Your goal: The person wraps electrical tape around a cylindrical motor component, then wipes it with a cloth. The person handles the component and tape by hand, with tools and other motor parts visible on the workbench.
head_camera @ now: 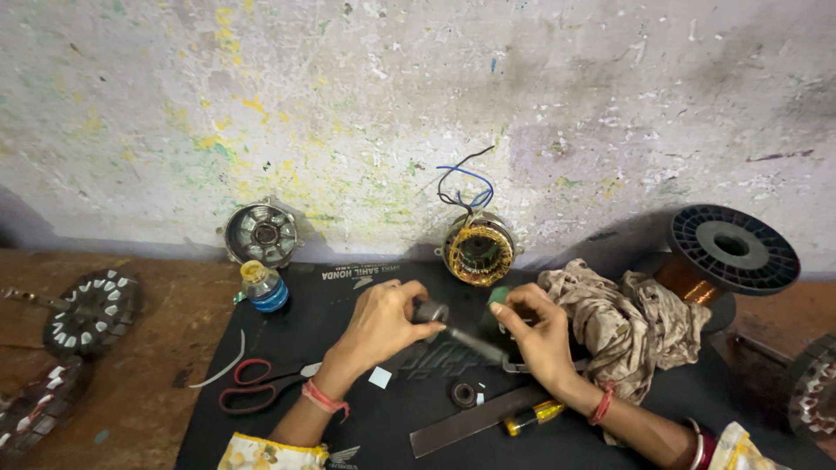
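Head view looks down on a black mat [348, 409] spread over a worn brown floor [148, 383], set against a pale plaster wall [418, 96] stained with yellow and green flecks and scuffed with dark marks.

At the mat's middle, the left hand [379, 326] is curled around a small grey metal cylinder [431, 311], fingers closed on it. The right hand [540, 335] is also closed, pinching the grey shaft [475, 345] that runs from the cylinder toward it, with something green [496, 298] showing just behind its fingers; what that is cannot be told.

Against the wall stand 2 motor parts: a grey housing [263, 232] on the left and a copper-wound stator [478, 249] with blue and black wires rising from it. A small blue-capped bottle [264, 285] sits near the housing. Red-handled scissors [261, 386] lie by the left wrist. A black ring [463, 394], a flat metal bar [475, 419] and a yellow-handled tool [533, 417] lie in front of the hands. A crumpled cloth [627, 322] lies just beside the right hand, and a black spool of copper wire [727, 257] is behind it. Toothed metal discs [91, 309] rest on the floor at left.
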